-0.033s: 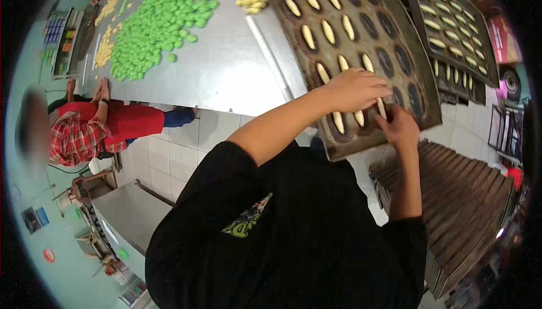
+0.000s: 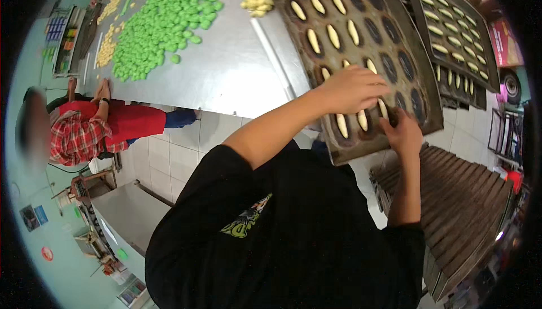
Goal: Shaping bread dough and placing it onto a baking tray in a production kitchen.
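Over the lower part of a dark baking tray (image 2: pixel 370 24) with oval hollows, my two hands meet at a pale, slender dough strip (image 2: pixel 384 109). The bent fingers of my left hand (image 2: pixel 353 90) close at its upper end and cover a few neighbouring hollows. My right hand (image 2: pixel 404 131) pinches the lower end between thumb and fingers. Similar dough strips (image 2: pixel 333 36) lie one to a hollow in the tray's left columns. Bare hollows (image 2: pixel 372 29) show on the right side. The exact contact of my left fingertips is partly hidden.
Left of the tray, a metal table (image 2: pixel 226 77) bears green dough balls (image 2: pixel 164 32), pale dough pieces (image 2: pixel 257 2) and a white rod (image 2: pixel 272 58). More filled trays (image 2: pixel 454 32) stand at the right. Stacked dark trays (image 2: pixel 457 207) are below my right arm. A person in a red apron (image 2: pixel 132 121) works at left.
The tray and table sit slightly farther right and lower in the picture. Both hands remain at the same dough strip, with little movement.
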Demonstrator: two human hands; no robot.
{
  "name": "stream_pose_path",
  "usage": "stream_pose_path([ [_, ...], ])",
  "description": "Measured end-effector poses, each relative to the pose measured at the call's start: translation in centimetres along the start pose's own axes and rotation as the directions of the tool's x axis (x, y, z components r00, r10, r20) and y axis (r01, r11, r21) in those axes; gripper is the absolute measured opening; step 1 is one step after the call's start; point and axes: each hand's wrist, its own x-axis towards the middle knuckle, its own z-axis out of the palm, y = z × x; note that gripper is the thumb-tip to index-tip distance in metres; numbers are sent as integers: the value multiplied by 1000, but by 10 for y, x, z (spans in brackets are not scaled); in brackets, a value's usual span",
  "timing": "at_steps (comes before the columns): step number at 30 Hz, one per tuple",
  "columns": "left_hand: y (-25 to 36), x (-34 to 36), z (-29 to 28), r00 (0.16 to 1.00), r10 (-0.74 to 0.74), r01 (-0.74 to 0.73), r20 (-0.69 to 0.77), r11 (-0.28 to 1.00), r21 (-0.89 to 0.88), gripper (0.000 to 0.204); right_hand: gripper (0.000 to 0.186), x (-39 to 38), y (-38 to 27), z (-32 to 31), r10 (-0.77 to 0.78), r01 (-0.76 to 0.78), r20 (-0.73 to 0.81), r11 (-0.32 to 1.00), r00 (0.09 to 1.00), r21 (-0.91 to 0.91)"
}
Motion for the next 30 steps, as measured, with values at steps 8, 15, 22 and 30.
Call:
stream_pose_path([
  [8,-150,-120,-144,545,-547,560,-636,802,-209,21,30,-14,-200,25,-455,305,-52,504,889,808],
  [15,-230,-106,-198,912,-264,387,-313,808,444,24,41,0,-242,124,-288,307,-257,951,923,40],
  [22,-186,-131,-228,617,-637,526,-461,770,-360,26,45,-33,-244,125,-136,143,-193,989,972,24],
  [30,-81,-233,-144,932,-343,255,120,853,456,48,41,-21,-240,110,227,-140,-37,714,973,686],
])
